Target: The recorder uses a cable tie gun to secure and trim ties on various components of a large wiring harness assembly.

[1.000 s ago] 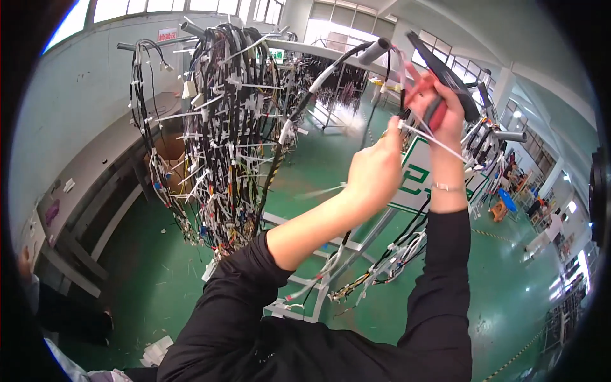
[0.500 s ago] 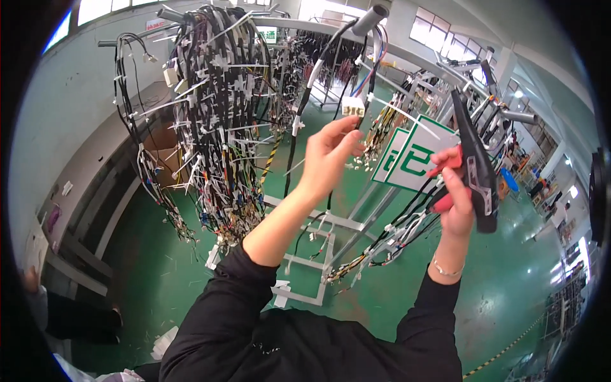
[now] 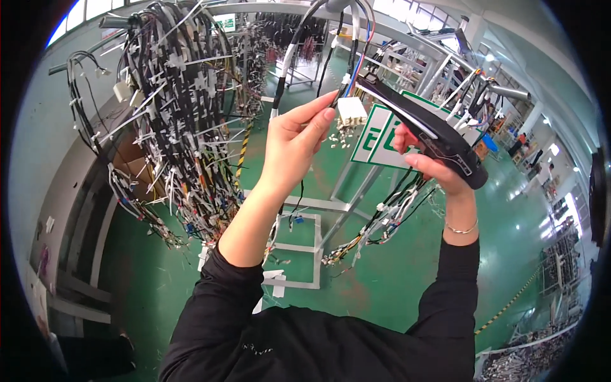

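My left hand (image 3: 287, 149) pinches a thin black cable beside a white multi-pin connector (image 3: 352, 111), thumb against forefinger. Blue and red wires run from the hanging wire harness (image 3: 354, 48) toward this connector. In my right hand (image 3: 439, 170) is a black cable tie gun (image 3: 442, 137) with a red trigger, my fingers wrapped around its grip. The gun's nose reaches the wires just above the connector, where a small white piece sits. Whether a cable tie is inside the nose cannot be made out.
A thick bundle of harnesses (image 3: 172, 108) with white ties hangs at the left from a grey metal rack (image 3: 254, 7). Behind the gun is a white sign with a green border (image 3: 368, 137). More wires (image 3: 382, 223) dangle below it. Another person's dark-clothed leg (image 3: 95, 356) shows at lower left.
The gun has swung from nearly upright to a slant, its nose moving left onto the wires by the connector. My left hand has shifted left and up, pinching the cable.
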A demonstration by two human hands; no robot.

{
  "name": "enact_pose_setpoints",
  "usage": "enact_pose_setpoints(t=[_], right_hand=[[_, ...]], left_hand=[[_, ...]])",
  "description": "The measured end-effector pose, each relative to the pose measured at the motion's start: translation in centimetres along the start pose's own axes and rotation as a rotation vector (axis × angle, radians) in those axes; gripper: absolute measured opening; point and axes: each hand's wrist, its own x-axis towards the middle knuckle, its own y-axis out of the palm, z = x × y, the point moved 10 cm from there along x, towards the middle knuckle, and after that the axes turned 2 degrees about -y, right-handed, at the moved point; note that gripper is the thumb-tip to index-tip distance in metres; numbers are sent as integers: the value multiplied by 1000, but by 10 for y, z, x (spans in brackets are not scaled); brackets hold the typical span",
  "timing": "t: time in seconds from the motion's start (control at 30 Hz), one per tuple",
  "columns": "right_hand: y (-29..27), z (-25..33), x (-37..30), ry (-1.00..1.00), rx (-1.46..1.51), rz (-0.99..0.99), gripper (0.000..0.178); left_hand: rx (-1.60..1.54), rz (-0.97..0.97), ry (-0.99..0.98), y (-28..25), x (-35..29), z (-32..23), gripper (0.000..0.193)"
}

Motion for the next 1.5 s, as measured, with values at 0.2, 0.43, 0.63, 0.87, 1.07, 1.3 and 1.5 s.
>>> enact_pose_setpoints(t=[0.2,0.43,0.63,0.87,1.07,1.3,1.5], right_hand=[[-9,25,14,-64,-338,166,40],[-21,20,27,-182,-511,320,31],[-13,25,35,-328,-539,392,24],[-15,27,20,-404,-726,215,26],[-7,28,-25,-551,-703,211,33],[30,-62,-92,-241,-576,398,29],[51,-107,-82,-381,-408,271,38]], left_hand=[[56,-69,6,-5,-1,1,29],[165,-118,51,-1,-2,1,33],[292,-216,73,0,-10,-4,32],[250,-209,24,9,-13,-10,32],[263,-172,-79,-1,-40,9,33],[434,-755,297,-16,-129,18,34],[317,-434,-108,-17,-135,12,35]])
